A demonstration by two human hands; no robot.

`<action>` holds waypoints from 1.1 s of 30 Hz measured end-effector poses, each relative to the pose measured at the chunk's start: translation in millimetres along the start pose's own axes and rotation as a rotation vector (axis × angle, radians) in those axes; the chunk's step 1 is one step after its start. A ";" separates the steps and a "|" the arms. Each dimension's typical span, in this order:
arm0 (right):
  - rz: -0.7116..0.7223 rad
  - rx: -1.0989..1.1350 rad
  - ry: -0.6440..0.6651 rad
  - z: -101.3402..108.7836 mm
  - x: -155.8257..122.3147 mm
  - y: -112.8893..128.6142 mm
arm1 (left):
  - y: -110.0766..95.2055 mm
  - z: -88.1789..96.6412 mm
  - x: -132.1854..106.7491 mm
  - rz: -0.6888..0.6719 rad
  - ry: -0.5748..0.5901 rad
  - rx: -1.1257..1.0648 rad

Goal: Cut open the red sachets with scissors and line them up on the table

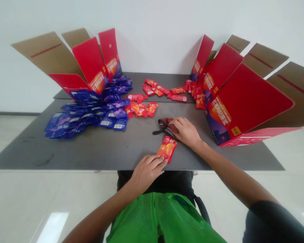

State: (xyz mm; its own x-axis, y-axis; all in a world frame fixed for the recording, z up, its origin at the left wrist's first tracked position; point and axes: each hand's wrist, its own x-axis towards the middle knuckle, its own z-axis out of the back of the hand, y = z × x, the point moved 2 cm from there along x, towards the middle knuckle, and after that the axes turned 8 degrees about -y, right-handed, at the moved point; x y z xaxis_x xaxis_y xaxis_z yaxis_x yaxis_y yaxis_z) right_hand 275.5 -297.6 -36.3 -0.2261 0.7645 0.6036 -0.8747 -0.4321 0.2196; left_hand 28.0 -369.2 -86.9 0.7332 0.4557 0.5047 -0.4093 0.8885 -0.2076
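Observation:
My left hand (pixel 149 167) is at the table's front edge, its fingers closed over the lower left corner of a red sachet (pixel 168 146) with an orange fruit print. White lettering faces up on the sachet. Just beyond it, my right hand (pixel 184 131) has its fingers curled around what looks like a pair of sunglasses (pixel 163 124), dark-framed with reddish-brown lenses. Part of the sunglasses is hidden behind the fingers. Loose red sachets (pixel 140 109) lie farther back, beside a heap of blue sachets (pixel 91 111).
An open red carton (pixel 87 62) stands behind the blue heap. To the right, more open red cartons (pixel 245 101) stand in a row with flaps raised. Red sachets (pixel 197 92) lean beside them. The grey table (pixel 111 148) backs onto a white wall.

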 end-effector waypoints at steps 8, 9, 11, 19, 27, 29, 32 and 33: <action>0.101 0.239 0.087 -10.6 -34.5 55.9 | -1.3 2.2 1.6 0.049 -0.003 -0.023; 0.079 0.214 0.082 -14.0 -32.0 45.7 | -1.0 2.2 1.4 0.044 -0.016 -0.032; 0.033 0.129 0.059 -16.5 -21.3 21.1 | -0.3 1.9 0.8 0.034 -0.040 -0.049; 0.111 0.199 0.014 -1.0 -24.3 57.3 | 0.0 1.2 -0.1 0.082 0.024 -0.038; -0.017 0.071 0.025 -16.3 -15.4 4.3 | 2.7 -0.4 -0.9 0.068 -0.003 -0.086; -0.038 0.013 -0.024 -9.9 -6.0 -3.2 | 3.1 -0.8 -0.9 0.076 -0.003 -0.087; -0.038 0.088 -0.093 0.5 -8.8 22.3 | 2.0 0.6 0.1 0.080 -0.006 -0.082; -0.013 0.137 -0.078 1.5 -14.0 36.1 | 1.4 1.2 0.6 0.081 0.000 -0.076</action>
State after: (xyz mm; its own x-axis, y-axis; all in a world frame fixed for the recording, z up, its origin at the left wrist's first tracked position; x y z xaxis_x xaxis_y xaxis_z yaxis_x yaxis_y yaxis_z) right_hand 247.7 -324.6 -35.6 -0.1769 0.7334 0.6564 -0.8096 -0.4877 0.3267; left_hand 27.2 -367.8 -85.8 0.6994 0.5266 0.4833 -0.4252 0.8500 -0.3109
